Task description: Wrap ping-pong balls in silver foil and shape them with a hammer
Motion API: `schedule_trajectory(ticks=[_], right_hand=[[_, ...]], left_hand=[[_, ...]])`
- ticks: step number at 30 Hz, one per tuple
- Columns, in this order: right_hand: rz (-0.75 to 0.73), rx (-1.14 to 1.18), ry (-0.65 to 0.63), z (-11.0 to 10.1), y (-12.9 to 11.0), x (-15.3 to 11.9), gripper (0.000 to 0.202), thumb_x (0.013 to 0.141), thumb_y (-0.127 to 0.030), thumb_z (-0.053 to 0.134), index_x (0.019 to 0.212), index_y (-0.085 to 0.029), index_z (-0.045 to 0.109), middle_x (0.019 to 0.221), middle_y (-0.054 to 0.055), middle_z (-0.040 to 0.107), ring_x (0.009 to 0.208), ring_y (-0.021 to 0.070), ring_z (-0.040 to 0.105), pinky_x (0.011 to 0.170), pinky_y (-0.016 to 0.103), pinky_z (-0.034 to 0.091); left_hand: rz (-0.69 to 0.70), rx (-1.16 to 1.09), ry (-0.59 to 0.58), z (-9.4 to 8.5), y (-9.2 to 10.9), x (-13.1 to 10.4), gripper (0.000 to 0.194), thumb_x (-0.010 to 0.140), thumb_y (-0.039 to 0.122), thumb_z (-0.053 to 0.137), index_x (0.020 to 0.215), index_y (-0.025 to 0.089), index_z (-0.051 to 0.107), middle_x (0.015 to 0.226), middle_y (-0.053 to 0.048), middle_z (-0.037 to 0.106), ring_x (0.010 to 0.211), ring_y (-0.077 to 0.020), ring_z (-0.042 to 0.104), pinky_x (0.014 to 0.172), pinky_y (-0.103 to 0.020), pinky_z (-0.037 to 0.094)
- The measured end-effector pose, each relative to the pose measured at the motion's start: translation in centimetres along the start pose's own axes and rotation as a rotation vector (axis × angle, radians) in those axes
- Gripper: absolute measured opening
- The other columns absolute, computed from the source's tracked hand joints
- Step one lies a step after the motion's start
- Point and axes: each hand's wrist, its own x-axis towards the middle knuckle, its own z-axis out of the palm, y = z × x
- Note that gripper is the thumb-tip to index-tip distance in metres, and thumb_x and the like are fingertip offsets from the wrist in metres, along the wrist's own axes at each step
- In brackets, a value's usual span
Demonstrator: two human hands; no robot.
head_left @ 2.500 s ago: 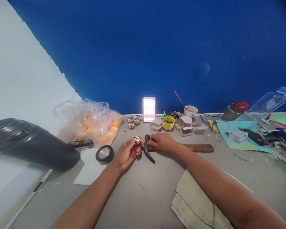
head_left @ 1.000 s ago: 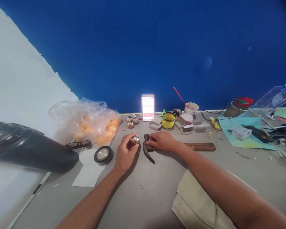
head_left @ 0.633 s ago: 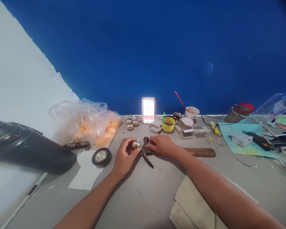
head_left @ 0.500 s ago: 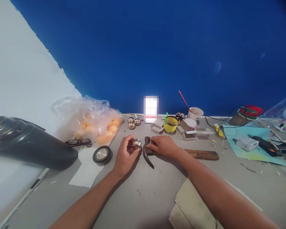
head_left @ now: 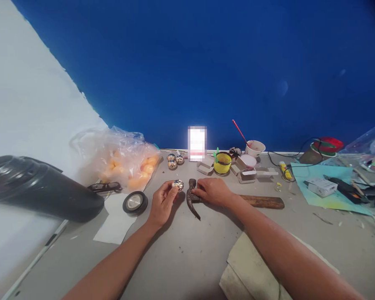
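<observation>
My left hand [head_left: 164,204] pinches a shiny mirrored ball [head_left: 178,185] between thumb and fingers, just left of the hammer head. The claw hammer [head_left: 192,204] lies on the grey table with its wooden handle [head_left: 264,202] pointing right. My right hand [head_left: 213,190] is closed round the hammer near its head, and the claw curves toward me. Behind the held ball, several similar mirrored balls [head_left: 172,164] sit in a cluster by the wall.
A plastic bag of orange pieces [head_left: 134,166], glasses [head_left: 106,187], a black round lid [head_left: 135,203] and a dark bottle [head_left: 46,187] are left. Behind right stand a yellow pot [head_left: 222,166] and white cup [head_left: 255,148]. A beige cloth [head_left: 250,271] lies in front.
The fingers of my left hand have drawn together on the ball, which has shifted slightly up and left. My right hand has kept its place on the hammer.
</observation>
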Motion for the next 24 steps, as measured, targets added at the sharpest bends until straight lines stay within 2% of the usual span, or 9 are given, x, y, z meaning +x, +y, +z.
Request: schedule_trajectory(ticks=[4,7,9,12,14,16,19,24], right_hand=[[0.004,0.023,0.019,-0.1,0.0,-0.2,0.037,0.102,-0.052,0.052,0.088,-0.021,0.067,0.091,0.005,0.074,0.081,0.0190,0.063,0.061,0.031,0.024],[-0.037,0.055,0.008,-0.4,0.3,-0.5,0.031,0.100,-0.046,0.055,0.087,-0.021,0.065,0.089,0.005,0.072,0.079,0.0184,0.060,0.062,0.031,0.025],[-0.099,0.102,-0.044,-0.7,0.6,-0.8,0.023,0.094,-0.043,0.062,0.087,-0.021,0.064,0.088,0.003,0.070,0.077,0.0179,0.058,0.062,0.030,0.027],[-0.136,0.135,-0.107,-1.2,0.8,-1.1,0.022,0.081,-0.039,0.073,0.090,-0.022,0.062,0.090,0.002,0.067,0.078,0.0183,0.057,0.061,0.029,0.028],[-0.102,0.118,-0.103,-1.4,0.6,-1.3,0.025,0.078,-0.038,0.074,0.092,-0.022,0.061,0.092,0.003,0.067,0.080,0.0190,0.057,0.061,0.029,0.028],[-0.078,0.087,-0.096,-1.4,0.3,-1.3,0.027,0.077,-0.039,0.076,0.093,-0.022,0.061,0.094,0.003,0.068,0.082,0.0197,0.058,0.062,0.029,0.028],[-0.073,0.052,-0.106,-1.4,0.0,-1.3,0.033,0.076,-0.041,0.080,0.096,-0.022,0.062,0.097,0.004,0.068,0.086,0.0205,0.059,0.061,0.029,0.028],[-0.077,-0.044,-0.121,-1.6,-0.7,-1.4,0.029,0.083,-0.040,0.074,0.100,-0.019,0.064,0.101,0.008,0.070,0.091,0.0235,0.063,0.062,0.030,0.029]], left_hand=[[-0.068,-0.065,-0.044,-0.3,-1.1,0.5,0.055,0.091,0.068,0.059,0.075,0.016,0.068,0.063,-0.004,0.062,0.059,-0.0159,0.054,0.059,-0.028,0.045],[-0.153,-0.158,-0.031,-0.3,-1.7,0.8,0.063,0.090,0.074,0.055,0.077,0.014,0.068,0.065,-0.006,0.064,0.056,-0.0156,0.055,0.056,-0.029,0.046],[-0.184,-0.214,-0.030,-0.3,-1.6,0.9,0.063,0.089,0.074,0.056,0.077,0.014,0.067,0.063,-0.006,0.063,0.054,-0.0147,0.054,0.054,-0.028,0.044],[-0.204,-0.292,-0.039,-0.1,-1.0,1.1,0.054,0.088,0.067,0.063,0.077,0.014,0.066,0.061,-0.003,0.060,0.054,-0.0132,0.053,0.052,-0.026,0.043],[-0.214,-0.334,-0.039,-0.1,-0.6,1.1,0.043,0.083,0.056,0.074,0.083,0.013,0.068,0.067,-0.003,0.062,0.059,-0.0131,0.056,0.054,-0.025,0.044],[-0.214,-0.344,-0.020,-0.1,-0.3,1.1,0.037,0.076,0.045,0.082,0.093,0.014,0.071,0.077,-0.003,0.066,0.065,-0.0139,0.060,0.058,-0.026,0.047],[-0.211,-0.287,0.016,-0.2,0.0,1.0,0.042,0.069,0.030,0.085,0.106,0.015,0.071,0.085,-0.003,0.069,0.066,-0.0133,0.061,0.063,-0.027,0.050],[-0.215,-0.243,0.041,-0.1,0.0,1.0,0.045,0.063,0.021,0.081,0.105,0.020,0.065,0.092,0.000,0.067,0.071,-0.0116,0.060,0.064,-0.024,0.048]])
